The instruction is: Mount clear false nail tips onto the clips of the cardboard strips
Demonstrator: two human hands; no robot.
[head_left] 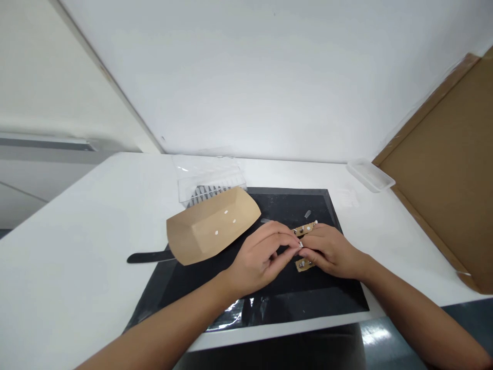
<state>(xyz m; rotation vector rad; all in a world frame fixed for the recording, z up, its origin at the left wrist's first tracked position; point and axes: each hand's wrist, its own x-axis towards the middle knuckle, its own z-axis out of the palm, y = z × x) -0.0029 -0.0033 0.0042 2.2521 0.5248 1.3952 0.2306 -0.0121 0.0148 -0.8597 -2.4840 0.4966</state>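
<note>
Here we are, right over the shiny black rectangular mat (pixel 269 304), and all eyes go to one tiny, pale thing: the small white piece (pixel 301 245), sitting where our two hands meet. Our left hand (pixel 265 253) has its thumb and forefinger narrowed to a tight pinch on it; our right hand (pixel 328 250) comes in from the other side, fingers curled and close to the piece, though whether they grip it too, we cannot tell. Under and beside that right hand lie the tan, rough-edged strips with small studs (pixel 306 228), partly hidden. The danger? A pinch this fine could slip if we squeeze unevenly, flicking the piece away, and so slight a thing would be hard to find. A dropped knuckle could nudge the strips and jostle what sits on them. To the left, the brown boat-shaped cardboard tray (pixel 185 237) rests tilted, its loose white bits (pixel 216 233) scattered inside; a careless sweep of our left forearm might tip it, sending them over the mat or the white desk (pixel 88 221).
</note>
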